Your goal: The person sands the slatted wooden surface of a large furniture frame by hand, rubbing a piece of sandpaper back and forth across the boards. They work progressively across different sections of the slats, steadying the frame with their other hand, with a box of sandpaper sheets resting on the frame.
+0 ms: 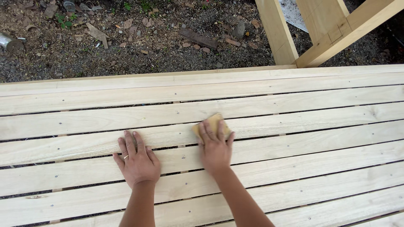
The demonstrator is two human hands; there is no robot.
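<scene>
Pale wooden slats (294,126) carry your sanding: your right hand (215,147) presses the sandpaper (213,122) flat, fingers spread, while left of it your left hand (136,162) lies open, bracing, so keep even pressure.

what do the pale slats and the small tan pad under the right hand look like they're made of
Pale slats: bare, unfinished light wood by the look, with visible grain and nail heads. Small tan pad under the right hand: probably folded sandpaper, thin and matte, though its grit cannot be seen.
</scene>
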